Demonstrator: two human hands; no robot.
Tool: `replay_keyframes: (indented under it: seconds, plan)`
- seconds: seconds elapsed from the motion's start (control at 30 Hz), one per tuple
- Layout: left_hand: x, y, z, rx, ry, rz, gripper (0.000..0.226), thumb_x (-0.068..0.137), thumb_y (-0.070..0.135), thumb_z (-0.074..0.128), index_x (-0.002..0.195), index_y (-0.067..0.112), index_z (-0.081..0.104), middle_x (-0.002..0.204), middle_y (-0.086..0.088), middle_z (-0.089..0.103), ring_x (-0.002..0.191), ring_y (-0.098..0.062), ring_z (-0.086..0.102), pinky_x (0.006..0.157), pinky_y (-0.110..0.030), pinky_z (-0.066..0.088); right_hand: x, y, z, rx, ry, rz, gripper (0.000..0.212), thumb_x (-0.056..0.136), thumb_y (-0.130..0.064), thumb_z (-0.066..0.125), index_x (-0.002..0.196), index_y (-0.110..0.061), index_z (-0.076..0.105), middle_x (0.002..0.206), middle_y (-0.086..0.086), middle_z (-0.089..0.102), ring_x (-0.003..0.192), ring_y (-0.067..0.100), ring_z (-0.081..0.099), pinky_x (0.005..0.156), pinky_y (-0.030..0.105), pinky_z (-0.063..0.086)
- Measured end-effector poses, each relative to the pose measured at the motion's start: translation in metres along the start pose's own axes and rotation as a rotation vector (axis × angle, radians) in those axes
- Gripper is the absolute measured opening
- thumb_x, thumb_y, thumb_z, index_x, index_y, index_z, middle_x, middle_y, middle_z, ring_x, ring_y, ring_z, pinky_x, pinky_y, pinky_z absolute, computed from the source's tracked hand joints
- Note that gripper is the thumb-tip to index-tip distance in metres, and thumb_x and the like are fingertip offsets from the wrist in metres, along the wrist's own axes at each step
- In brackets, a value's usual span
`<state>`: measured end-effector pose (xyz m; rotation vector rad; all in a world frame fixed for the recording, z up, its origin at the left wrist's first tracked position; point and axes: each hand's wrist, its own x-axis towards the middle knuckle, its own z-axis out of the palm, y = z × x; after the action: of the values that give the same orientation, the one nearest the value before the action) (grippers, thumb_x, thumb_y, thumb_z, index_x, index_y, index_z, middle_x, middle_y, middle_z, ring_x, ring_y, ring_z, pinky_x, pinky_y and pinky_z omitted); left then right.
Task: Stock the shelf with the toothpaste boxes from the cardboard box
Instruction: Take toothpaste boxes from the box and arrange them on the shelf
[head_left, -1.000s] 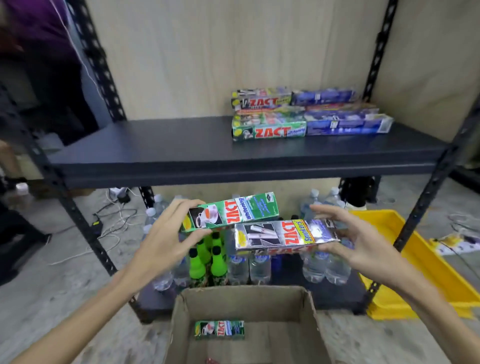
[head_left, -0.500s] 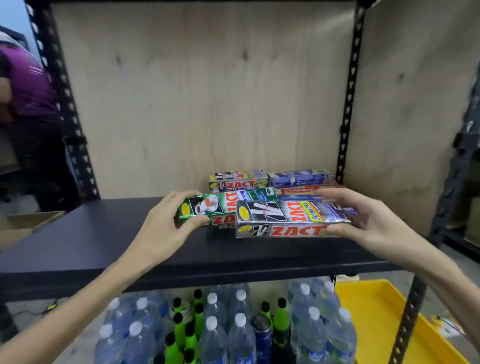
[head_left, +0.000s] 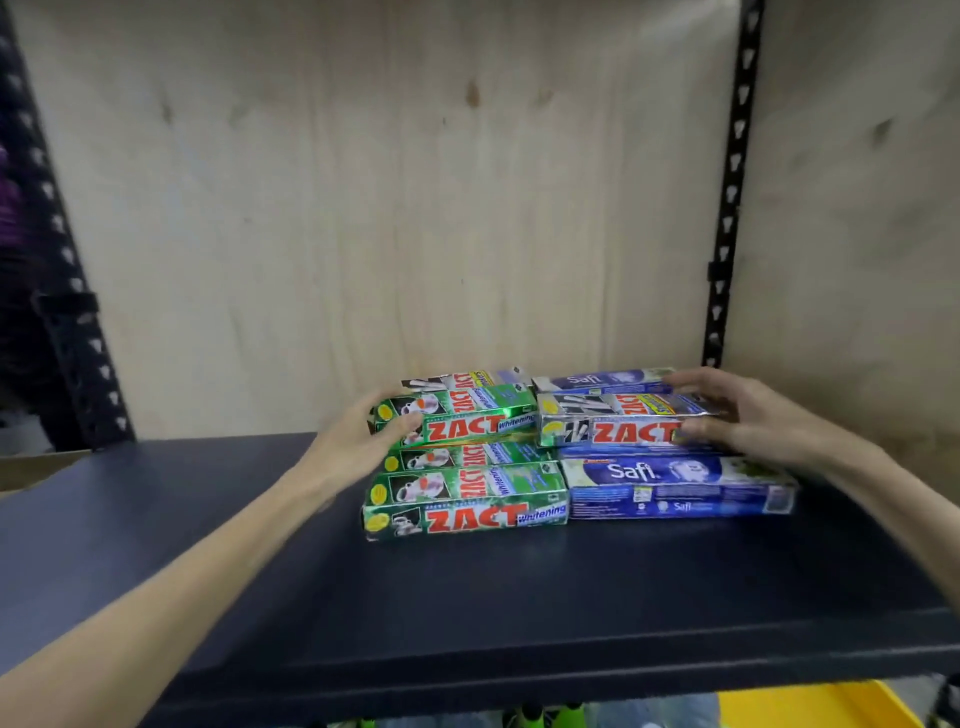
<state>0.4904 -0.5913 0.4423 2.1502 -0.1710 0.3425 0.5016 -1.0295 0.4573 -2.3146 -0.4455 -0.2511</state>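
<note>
On the shelf (head_left: 260, 571), the left hand (head_left: 358, 441) grips a green box (head_left: 467, 418) atop the green stack; the right hand (head_left: 743, 415) grips a silver box (head_left: 618, 421) atop the blue boxes (head_left: 675, 486). Bare shelf lies in front and left.

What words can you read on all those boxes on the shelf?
"ZACT" and "Whitening": front green box.
"ZACT" and "Whitening": green box in the left hand.
"ZACT": silver box in the right hand.
"Safi": front blue box.
"Safi": back blue box.
The small print is too blurred.
</note>
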Motion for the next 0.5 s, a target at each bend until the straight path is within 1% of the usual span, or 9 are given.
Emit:
replay_keyframes:
  seconds: [0.07, 0.13, 0.17, 0.23, 0.33, 0.5]
  plan:
    - [0.004, -0.004, 0.006, 0.051, 0.053, 0.025, 0.051, 0.09, 0.042, 0.068, 0.135, 0.044, 0.046, 0.115, 0.012, 0.065, 0.084, -0.007, 0.073, 0.069, -0.033, 0.062, 0.011, 0.007, 0.003, -0.046, 0.016, -0.001, 0.058, 0.088, -0.021, 0.075, 0.136, -0.04, 0.051, 0.136, -0.006, 0.058, 0.127, 0.015, 0.054, 0.113, 0.044, 0.041]
    - [0.006, -0.006, 0.011, 0.047, 0.128, 0.028, 0.063, 0.087, 0.037, 0.073, 0.139, 0.042, 0.039, 0.115, 0.009, 0.061, 0.081, -0.009, 0.073, 0.058, -0.026, 0.058, 0.015, 0.012, 0.007, -0.086, 0.057, -0.018, 0.056, 0.09, -0.019, 0.072, 0.139, -0.036, 0.05, 0.134, -0.006, 0.058, 0.125, 0.014, 0.054, 0.113, 0.042, 0.041]
    - [0.006, -0.006, 0.013, 0.032, 0.17, 0.019, 0.066, 0.085, 0.035, 0.076, 0.139, 0.037, 0.039, 0.113, 0.007, 0.061, 0.079, -0.009, 0.072, 0.055, -0.023, 0.055, 0.015, 0.015, 0.01, -0.092, 0.08, -0.021, 0.055, 0.091, -0.019, 0.072, 0.139, -0.035, 0.051, 0.134, -0.007, 0.059, 0.126, 0.013, 0.054, 0.113, 0.042, 0.04]
    - [0.007, -0.005, 0.017, 0.01, 0.229, -0.014, 0.063, 0.082, 0.033, 0.079, 0.131, 0.028, 0.041, 0.105, 0.008, 0.063, 0.077, -0.005, 0.068, 0.054, -0.02, 0.05, 0.015, 0.022, 0.015, -0.092, 0.137, -0.018, 0.057, 0.09, -0.024, 0.072, 0.141, -0.035, 0.05, 0.137, -0.011, 0.058, 0.128, 0.013, 0.053, 0.113, 0.043, 0.04]
    - [0.007, -0.006, 0.019, -0.005, 0.265, -0.042, 0.054, 0.08, 0.035, 0.081, 0.12, 0.026, 0.045, 0.101, 0.01, 0.063, 0.077, -0.004, 0.067, 0.053, -0.017, 0.047, 0.013, 0.026, 0.021, -0.091, 0.215, -0.004, 0.059, 0.088, -0.032, 0.073, 0.142, -0.037, 0.05, 0.14, -0.011, 0.058, 0.13, 0.014, 0.053, 0.112, 0.045, 0.041]
    - [0.005, -0.008, 0.02, -0.003, 0.33, -0.04, 0.056, 0.076, 0.04, 0.083, 0.118, 0.025, 0.049, 0.097, 0.011, 0.063, 0.08, -0.007, 0.066, 0.057, -0.021, 0.047, 0.015, 0.025, 0.023, -0.132, 0.227, 0.052, 0.063, 0.09, -0.032, 0.072, 0.147, -0.03, 0.045, 0.142, -0.009, 0.057, 0.136, 0.019, 0.048, 0.115, 0.046, 0.037]
